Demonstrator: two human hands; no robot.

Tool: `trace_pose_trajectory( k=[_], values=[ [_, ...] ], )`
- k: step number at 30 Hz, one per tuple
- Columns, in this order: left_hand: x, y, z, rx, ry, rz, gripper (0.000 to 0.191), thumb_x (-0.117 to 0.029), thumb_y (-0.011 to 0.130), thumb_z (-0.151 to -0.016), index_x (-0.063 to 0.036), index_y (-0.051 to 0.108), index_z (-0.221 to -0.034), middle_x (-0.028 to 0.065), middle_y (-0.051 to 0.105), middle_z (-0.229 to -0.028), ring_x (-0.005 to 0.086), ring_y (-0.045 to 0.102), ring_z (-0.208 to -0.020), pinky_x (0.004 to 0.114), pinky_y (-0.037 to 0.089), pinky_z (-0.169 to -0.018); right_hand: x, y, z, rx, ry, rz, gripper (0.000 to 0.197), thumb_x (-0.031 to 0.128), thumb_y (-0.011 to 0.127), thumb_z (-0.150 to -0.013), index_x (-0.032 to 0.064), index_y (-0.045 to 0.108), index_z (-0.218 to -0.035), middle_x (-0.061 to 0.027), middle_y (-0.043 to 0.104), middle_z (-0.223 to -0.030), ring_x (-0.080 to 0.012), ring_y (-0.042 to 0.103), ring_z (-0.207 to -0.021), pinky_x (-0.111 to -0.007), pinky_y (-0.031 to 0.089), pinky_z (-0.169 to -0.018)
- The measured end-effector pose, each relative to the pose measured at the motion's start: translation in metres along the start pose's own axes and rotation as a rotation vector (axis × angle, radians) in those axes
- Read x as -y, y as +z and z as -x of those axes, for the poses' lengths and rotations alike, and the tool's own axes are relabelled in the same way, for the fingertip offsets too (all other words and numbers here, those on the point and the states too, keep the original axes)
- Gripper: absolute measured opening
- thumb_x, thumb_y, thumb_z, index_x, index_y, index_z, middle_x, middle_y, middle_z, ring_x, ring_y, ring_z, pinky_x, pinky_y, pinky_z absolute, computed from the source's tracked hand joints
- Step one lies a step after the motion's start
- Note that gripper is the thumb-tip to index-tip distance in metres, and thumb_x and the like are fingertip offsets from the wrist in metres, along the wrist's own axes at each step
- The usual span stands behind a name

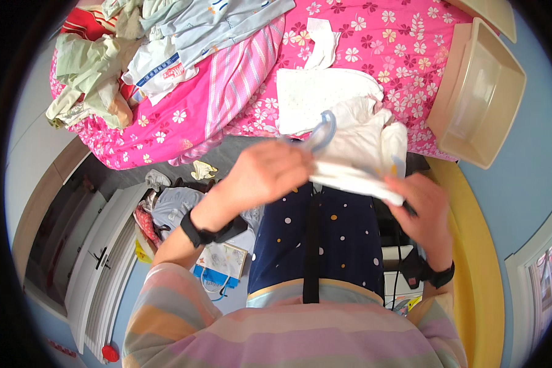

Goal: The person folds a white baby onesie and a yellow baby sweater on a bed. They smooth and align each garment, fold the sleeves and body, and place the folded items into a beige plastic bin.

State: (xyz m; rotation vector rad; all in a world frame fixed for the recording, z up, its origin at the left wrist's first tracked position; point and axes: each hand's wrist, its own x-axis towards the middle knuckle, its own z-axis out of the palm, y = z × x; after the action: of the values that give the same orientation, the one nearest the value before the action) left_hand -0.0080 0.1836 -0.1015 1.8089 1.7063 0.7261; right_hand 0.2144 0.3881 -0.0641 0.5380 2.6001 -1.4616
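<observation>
My left hand and my right hand grip opposite ends of a small white garment, one edge pulled straight between them. Part of it is blurred. A light-blue strip, also blurred, curves up beside my left fingers; whether it belongs to the garment I cannot tell. Just beyond, a flat white cloth with tiny specks lies on the pink flowered bed cover, partly behind the garment. A narrow white piece of cloth rests farther back.
An empty beige plastic basin leans at the right. On the left lie heaped light-green clothes, a white plastic bag and a pink striped quilt. Bags and clothes sit low at left; a yellow curved edge runs along the right.
</observation>
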Motion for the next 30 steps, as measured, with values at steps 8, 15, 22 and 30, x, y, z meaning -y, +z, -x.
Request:
trace_pose_trajectory(
  k=[8,15,22,30],
  values=[
    [-0.015,-0.023,-0.002,0.052,0.08,0.046,0.018,-0.012,0.064,-0.067,-0.0103,0.052,-0.08,0.0012,0.048,-0.073,0.0164,0.052,-0.065,0.028,0.041,-0.053,-0.003,0.006,0.007,0.035,0.046,-0.208,0.018,0.002,0.068,-0.069,0.0053,0.06,-0.084,-0.0096,0.064,-0.086,-0.0294,0.062,-0.077,-0.038,0.049,-0.069],
    [0.131,-0.006,-0.108,0.105,-0.049,0.126,0.013,-0.008,0.061,-0.08,-0.0054,0.055,-0.09,0.0133,0.056,-0.075,0.0317,0.058,-0.071,0.04,0.044,-0.062,-0.123,0.016,-0.105,-0.159,0.198,-0.249,0.013,0.004,0.064,-0.085,-0.0008,0.058,-0.096,-0.0053,0.061,-0.079,-0.0076,0.058,-0.075,-0.024,0.047,-0.067],
    [0.256,0.046,-0.216,-0.081,-0.248,-0.056,0.027,-0.011,0.061,-0.075,-0.0083,0.058,-0.102,0.015,0.065,-0.093,0.0337,0.063,-0.087,0.042,0.05,-0.074,-0.235,0.006,-0.227,-0.37,0.176,-0.231,0.016,0.012,0.065,-0.087,0.0003,0.06,-0.097,-0.0031,0.063,-0.075,-0.0054,0.054,-0.065,-0.024,0.042,-0.057],
    [0.262,0.03,-0.241,-0.106,-0.133,-0.229,0.032,-0.013,0.064,-0.076,-0.0065,0.061,-0.107,0.0179,0.065,-0.087,0.0324,0.064,-0.08,0.041,0.051,-0.071,-0.239,-0.023,-0.247,-0.518,0.144,0.044,0.017,0.014,0.072,-0.075,0.0062,0.066,-0.089,-0.0045,0.053,-0.07,-0.0157,0.051,-0.062,-0.028,0.041,-0.058]
  ],
)
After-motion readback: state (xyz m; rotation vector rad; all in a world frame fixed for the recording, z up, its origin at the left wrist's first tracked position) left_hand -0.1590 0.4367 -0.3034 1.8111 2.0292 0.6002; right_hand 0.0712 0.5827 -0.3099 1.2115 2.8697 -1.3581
